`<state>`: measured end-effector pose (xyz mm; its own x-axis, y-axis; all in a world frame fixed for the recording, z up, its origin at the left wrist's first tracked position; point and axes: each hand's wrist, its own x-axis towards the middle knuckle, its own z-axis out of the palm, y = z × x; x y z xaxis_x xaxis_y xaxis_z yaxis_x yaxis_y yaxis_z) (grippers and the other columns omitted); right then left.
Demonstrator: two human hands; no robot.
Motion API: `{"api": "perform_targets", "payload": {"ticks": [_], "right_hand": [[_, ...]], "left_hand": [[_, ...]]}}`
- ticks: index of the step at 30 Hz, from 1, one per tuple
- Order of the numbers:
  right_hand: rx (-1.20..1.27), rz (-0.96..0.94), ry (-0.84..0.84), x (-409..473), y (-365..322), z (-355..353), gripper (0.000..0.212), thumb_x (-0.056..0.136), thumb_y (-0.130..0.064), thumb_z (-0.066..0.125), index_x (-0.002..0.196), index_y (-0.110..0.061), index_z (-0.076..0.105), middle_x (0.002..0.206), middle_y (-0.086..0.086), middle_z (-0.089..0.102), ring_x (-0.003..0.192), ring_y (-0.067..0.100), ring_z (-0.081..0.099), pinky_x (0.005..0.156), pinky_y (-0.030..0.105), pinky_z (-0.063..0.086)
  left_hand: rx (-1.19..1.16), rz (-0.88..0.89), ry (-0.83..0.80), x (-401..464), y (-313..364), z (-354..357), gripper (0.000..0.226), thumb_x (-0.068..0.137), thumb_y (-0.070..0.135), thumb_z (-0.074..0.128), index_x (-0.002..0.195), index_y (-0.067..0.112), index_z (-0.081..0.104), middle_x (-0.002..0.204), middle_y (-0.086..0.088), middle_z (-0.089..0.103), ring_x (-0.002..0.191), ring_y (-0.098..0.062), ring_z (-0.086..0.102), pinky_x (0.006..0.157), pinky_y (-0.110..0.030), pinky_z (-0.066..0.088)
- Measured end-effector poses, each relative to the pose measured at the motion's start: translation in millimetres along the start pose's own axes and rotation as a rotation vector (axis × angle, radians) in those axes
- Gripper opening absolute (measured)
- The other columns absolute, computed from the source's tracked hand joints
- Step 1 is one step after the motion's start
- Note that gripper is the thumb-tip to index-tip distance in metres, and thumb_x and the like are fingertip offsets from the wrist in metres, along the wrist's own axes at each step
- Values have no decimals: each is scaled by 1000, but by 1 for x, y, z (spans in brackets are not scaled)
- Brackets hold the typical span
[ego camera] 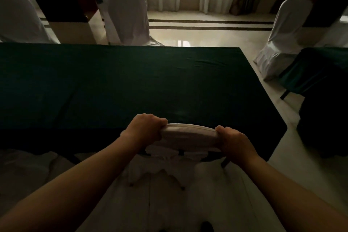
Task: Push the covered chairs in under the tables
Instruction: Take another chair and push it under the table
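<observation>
A chair in a white cover (188, 137) stands right in front of me, its back against the near edge of a long table draped in dark green cloth (116, 81). My left hand (146, 128) grips the left end of the chair's top rail. My right hand (233, 140) grips the right end. The seat is hidden under the cloth and below my arms. The cover's skirt hangs down to the pale floor between my forearms.
More white-covered chairs stand beyond the table at far left (18, 19), far centre (128, 17) and right (282, 37). A second green-draped table (320, 69) sits at the right, across a strip of shiny floor. Curtained windows line the back wall.
</observation>
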<state>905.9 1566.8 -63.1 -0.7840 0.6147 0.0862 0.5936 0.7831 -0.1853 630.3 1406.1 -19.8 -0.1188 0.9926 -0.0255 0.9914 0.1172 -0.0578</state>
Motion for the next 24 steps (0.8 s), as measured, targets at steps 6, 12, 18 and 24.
{"api": "perform_targets", "payload": {"ticks": [6,12,18,24], "right_hand": [[15,-78,-11,17,-5,1,27,79,-37,71,101,-28,58,87,-4,61,71,16,56,58,27,36],[30,-127,-74,34,-14,4,16,81,-39,65,93,-28,61,83,-5,61,71,15,57,59,27,36],[31,-170,-100,29,-17,4,18,77,-47,61,88,-33,56,77,-10,57,65,12,53,57,28,39],[-1,-122,-120,13,-1,-3,18,80,-43,65,91,-31,58,80,-9,57,67,10,53,59,30,46]], "left_hand": [[-34,-43,18,-12,-14,17,22,80,45,62,96,33,53,82,9,64,66,-13,60,55,-28,38],[-73,-82,53,-30,-28,34,30,75,55,62,92,33,52,78,8,65,63,-15,63,53,-28,40],[-56,-97,123,-37,-24,42,32,68,47,74,90,31,57,76,6,67,62,-19,65,50,-27,36],[-67,-101,74,-30,1,55,33,73,51,66,97,31,55,85,7,67,73,-18,66,54,-29,41]]}}
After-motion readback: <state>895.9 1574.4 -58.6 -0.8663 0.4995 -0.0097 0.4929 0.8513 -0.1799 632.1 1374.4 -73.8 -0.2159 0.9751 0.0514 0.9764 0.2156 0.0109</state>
